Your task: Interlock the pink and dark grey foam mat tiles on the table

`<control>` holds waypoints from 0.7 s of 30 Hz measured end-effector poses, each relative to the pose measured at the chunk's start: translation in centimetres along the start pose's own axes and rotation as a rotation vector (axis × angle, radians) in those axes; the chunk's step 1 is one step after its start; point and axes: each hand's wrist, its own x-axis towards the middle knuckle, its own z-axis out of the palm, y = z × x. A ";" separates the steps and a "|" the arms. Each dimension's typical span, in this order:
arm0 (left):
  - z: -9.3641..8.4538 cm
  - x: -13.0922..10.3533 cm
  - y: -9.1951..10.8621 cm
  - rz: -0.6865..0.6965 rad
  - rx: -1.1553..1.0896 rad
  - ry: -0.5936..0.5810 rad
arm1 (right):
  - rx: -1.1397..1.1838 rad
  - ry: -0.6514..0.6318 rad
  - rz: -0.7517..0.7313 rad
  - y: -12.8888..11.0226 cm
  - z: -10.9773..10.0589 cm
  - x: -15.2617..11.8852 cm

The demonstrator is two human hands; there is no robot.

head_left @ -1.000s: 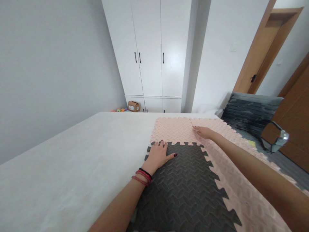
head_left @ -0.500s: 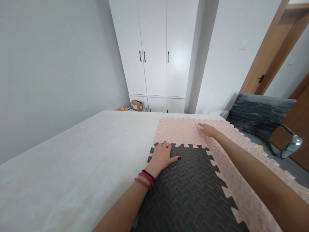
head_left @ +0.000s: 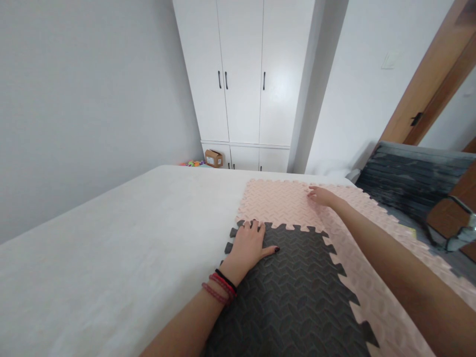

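Observation:
My left hand (head_left: 250,244) lies flat with spread fingers on the far left corner of a dark grey foam mat tile (head_left: 293,292). Red and black bracelets (head_left: 222,287) circle that wrist. Beyond the dark tile, a pink foam mat tile (head_left: 277,201) meets it along a toothed edge. My right hand (head_left: 320,196) is at the right side of this far pink tile, fingers apart and slightly bent, over the seam with more pink matting (head_left: 357,253). Its fingertips seem to touch the surface; nothing shows in its grasp.
The mats lie on a white bed-like surface (head_left: 130,248). At the right stands a dark plastic-wrapped chair or panel (head_left: 416,173). A white wardrobe (head_left: 245,89) is at the back, with a cardboard box (head_left: 213,158) and colourful toys (head_left: 192,163) before it.
My view has shifted slightly left. The right hand's fingers have bent a little more at the pink seam. My left hand stays pressed on the dark tile.

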 end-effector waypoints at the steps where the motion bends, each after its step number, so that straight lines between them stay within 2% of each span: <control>1: 0.0 0.0 0.0 0.000 -0.003 -0.002 | -0.005 -0.004 0.006 0.2 -0.3 0.5; 4: -0.1 0.1 -0.1 -0.006 -0.012 -0.018 | -0.012 -0.007 0.031 0.2 -0.4 2.0; 8: -0.3 0.1 -0.1 -0.009 -0.017 -0.053 | 0.005 -0.021 0.039 0.0 0.8 3.4; 14: -0.1 0.1 0.0 -0.023 -0.015 -0.068 | 0.055 0.018 0.063 1.5 1.3 4.3; 21: -0.1 0.4 0.0 -0.024 -0.031 -0.088 | 0.093 0.119 0.194 1.0 4.2 5.6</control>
